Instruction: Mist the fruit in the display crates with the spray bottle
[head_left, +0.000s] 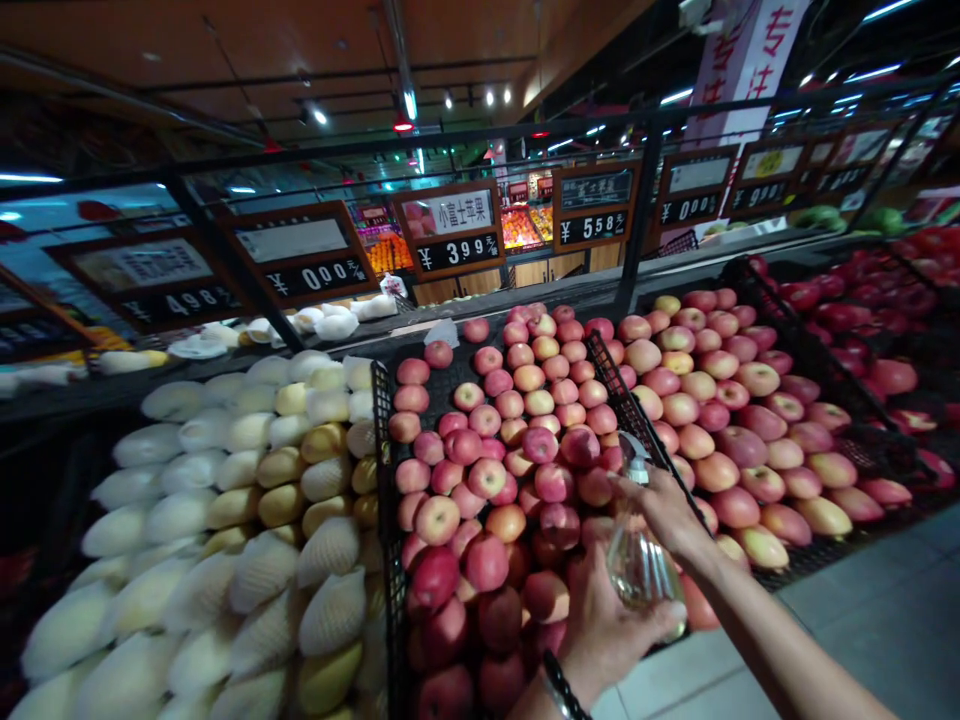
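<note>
A clear spray bottle with liquid inside is held tilted over the right front part of the apple crate. My left hand, with a dark beaded bracelet at the wrist, is closed around the bottle's body from below. My right hand reaches in from the right and grips the bottle near its neck, just under the sprayer head. Beneath and beyond both hands lie red apples in a black crate.
Left of the apples are pale fruits in foam nets. To the right, another crate holds pink-yellow apples, with darker red fruit farther over. Price signs hang from a black rail behind. Tiled floor shows at lower right.
</note>
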